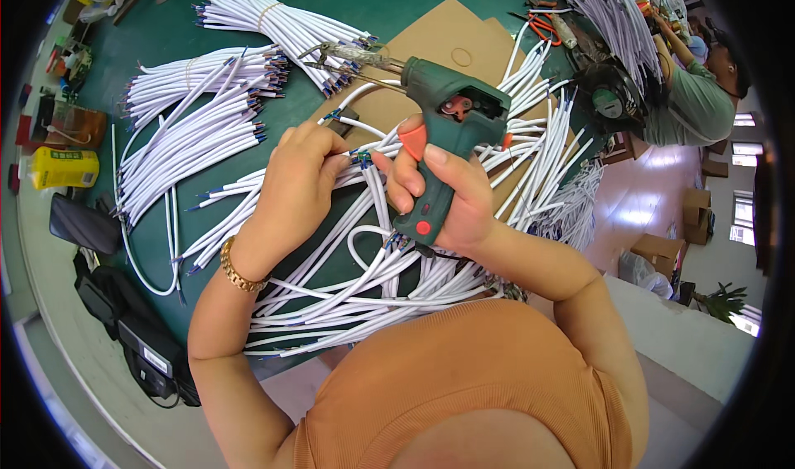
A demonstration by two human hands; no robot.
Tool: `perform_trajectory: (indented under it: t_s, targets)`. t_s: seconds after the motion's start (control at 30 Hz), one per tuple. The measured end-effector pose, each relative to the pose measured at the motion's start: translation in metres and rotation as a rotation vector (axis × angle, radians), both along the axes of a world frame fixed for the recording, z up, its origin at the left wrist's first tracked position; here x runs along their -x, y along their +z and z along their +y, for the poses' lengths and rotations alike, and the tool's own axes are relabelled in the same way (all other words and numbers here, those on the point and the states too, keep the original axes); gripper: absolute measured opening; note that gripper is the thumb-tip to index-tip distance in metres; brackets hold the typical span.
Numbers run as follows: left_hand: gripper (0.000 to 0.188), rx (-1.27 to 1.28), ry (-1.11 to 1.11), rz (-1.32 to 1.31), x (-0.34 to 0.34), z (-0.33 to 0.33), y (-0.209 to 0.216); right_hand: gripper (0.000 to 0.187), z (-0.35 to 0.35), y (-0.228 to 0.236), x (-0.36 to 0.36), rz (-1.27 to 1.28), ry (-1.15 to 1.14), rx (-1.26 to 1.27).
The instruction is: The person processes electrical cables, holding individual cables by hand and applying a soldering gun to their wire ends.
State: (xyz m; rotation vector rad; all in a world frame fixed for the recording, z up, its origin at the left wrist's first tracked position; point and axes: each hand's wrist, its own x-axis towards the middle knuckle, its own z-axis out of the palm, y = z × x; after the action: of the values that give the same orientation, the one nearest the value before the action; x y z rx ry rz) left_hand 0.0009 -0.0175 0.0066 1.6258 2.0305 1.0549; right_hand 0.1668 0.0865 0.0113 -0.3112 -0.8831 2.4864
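My right hand (pixel 451 191) is wrapped round the grip of a dark green soldering gun (pixel 447 104) with a red-orange trigger. Its metal tip points to the upper left, above the table. My left hand (pixel 302 166) has its thumb and fingers pinched together at the blue-tipped end of a white cable (pixel 361 157), just left of my right fingers. Many more loose white cables (pixel 397 278) lie under and around both hands. Part of a brown cardboard sheet (pixel 451 34) shows beneath the soldering gun.
Bundles of white cables (pixel 195 129) lie on the green table (pixel 166 21) to the left. A yellow bottle (pixel 65 167) stands at the left edge. Orange-handled pliers (pixel 542 30) and a dark round device (pixel 609 96) are at the far right. Beyond works another person (pixel 696 108).
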Motion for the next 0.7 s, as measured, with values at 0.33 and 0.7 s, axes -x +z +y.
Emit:
perform_trajectory:
  t_s: [0.33,0.7]
  targets:
    - [0.007,-0.013,0.038,-0.513,0.004,-0.001,-0.007,0.032,0.003,-0.002,0.005,-0.135,0.064,-0.008]
    - [0.009,0.37,-0.072,-0.146,0.006,0.011,0.022,0.028,0.004,-0.002,0.01,-0.21,0.117,-0.015]
